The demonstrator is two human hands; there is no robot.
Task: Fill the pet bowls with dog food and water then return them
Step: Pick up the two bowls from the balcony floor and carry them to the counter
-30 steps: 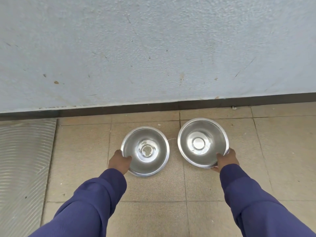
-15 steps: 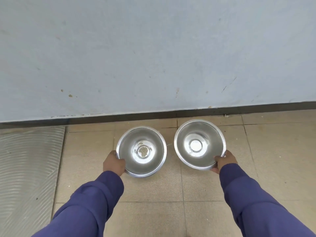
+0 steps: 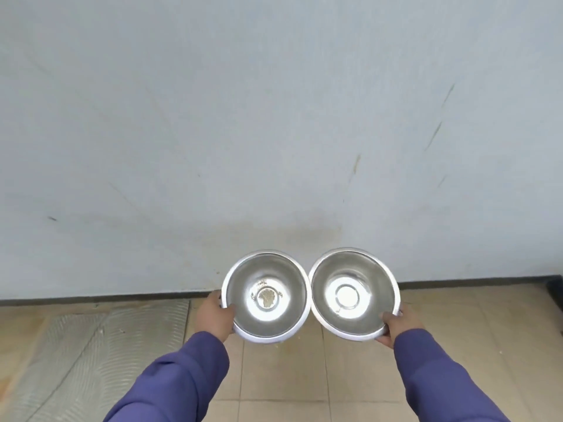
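Ribbed grey matting (image 3: 76, 345) covers the floor at far left, beside beige floor tiles (image 3: 274, 376). Next comes the left hand (image 3: 214, 316), its thumb hooked over the near rim of a round, shiny stainless-steel pet bowl (image 3: 264, 293) whose bottom holds only a patch of dried brownish residue. Touching it rim to rim on the right is a second round stainless-steel pet bowl (image 3: 353, 290), clean and empty, gripped at its near rim by the right hand (image 3: 396, 325). Both arms wear purple sleeves (image 3: 170, 385). A moment ago the two bowls sat apart on the tiles; now both are lifted clear of the floor and held up against the pale blue-grey wall (image 3: 274, 117). The pickup looks done, so carrying them to food and water likely comes next; neither is filled yet.
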